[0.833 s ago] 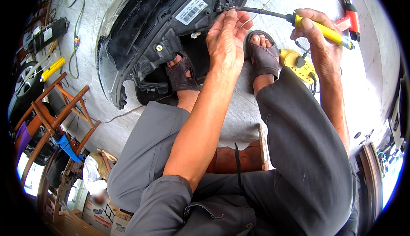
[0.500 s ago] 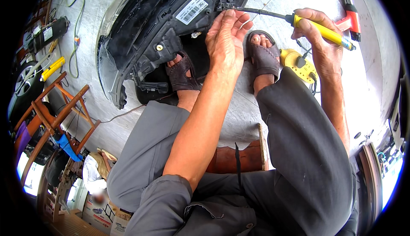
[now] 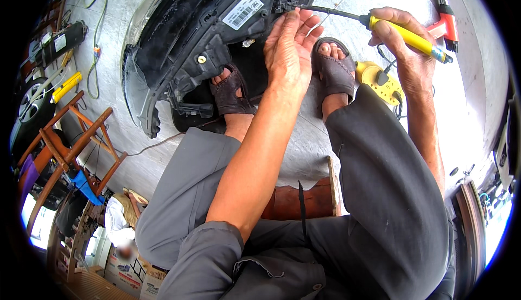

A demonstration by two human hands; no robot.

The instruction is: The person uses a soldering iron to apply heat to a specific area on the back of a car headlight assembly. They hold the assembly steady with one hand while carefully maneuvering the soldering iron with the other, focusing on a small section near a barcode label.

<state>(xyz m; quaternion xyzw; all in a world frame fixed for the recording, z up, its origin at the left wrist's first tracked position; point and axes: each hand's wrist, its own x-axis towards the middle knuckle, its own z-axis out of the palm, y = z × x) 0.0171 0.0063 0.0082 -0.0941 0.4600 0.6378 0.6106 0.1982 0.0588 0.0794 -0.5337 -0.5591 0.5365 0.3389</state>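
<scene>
A black car headlight housing (image 3: 198, 64) with a clear lens edge and a white label lies on the floor in front of me, partly over my left sandal. My right hand (image 3: 407, 42) is closed around the yellow handle of a screwdriver (image 3: 413, 39). Its long dark shaft runs left to the housing's upper right corner, where the tip is hard to make out. My left hand (image 3: 290, 48) is palm up with fingers apart, its fingertips just below the shaft's end at the housing's edge. Whether they touch the shaft I cannot tell.
A yellow round power strip (image 3: 380, 83) with plugs sits beside my right sandal (image 3: 336, 75). A red and black tool (image 3: 445, 26) lies at the far right. Wooden frames (image 3: 81, 132) and a green cable (image 3: 95, 45) are at left; a person (image 3: 120, 218) is at lower left.
The screwdriver has shifted slightly left, its shaft now a little steeper. My left fingers have spread slightly and moved a touch right. The headlight housing is almost unchanged.
</scene>
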